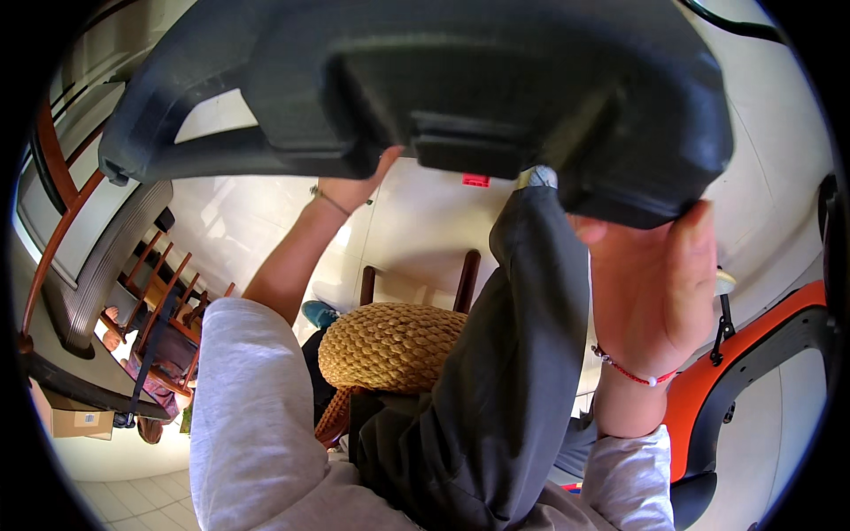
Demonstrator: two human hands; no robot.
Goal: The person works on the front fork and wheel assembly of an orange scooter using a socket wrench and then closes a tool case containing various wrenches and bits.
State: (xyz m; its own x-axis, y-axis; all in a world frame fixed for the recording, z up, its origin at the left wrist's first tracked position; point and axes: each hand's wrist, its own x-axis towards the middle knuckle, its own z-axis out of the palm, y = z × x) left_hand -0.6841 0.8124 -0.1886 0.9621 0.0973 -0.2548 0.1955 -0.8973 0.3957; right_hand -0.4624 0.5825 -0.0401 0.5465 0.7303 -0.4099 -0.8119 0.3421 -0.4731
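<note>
A large black moulded plastic piece (496, 53) with a loop-shaped handle opening at its left end fills the top of the head view. It looks like a hard tool case, but its exact kind is unclear. My left hand (359, 188) grips its lower edge left of the middle, thumb showing and the other fingers hidden behind it. Under its right end, my right hand (655, 279) holds the lower corner, with the fingertips partly covered. The piece is raised in front of me, above my bent knee in dark trousers (531, 292).
A woven straw seat (394, 345) with dark wooden legs lies beside my leg. Behind it, a small red object (475, 180) rests on pale tiles. An orange and black curved frame (739, 345) stands at right. At left are wooden chairs, another person and a cardboard box (80, 420).
</note>
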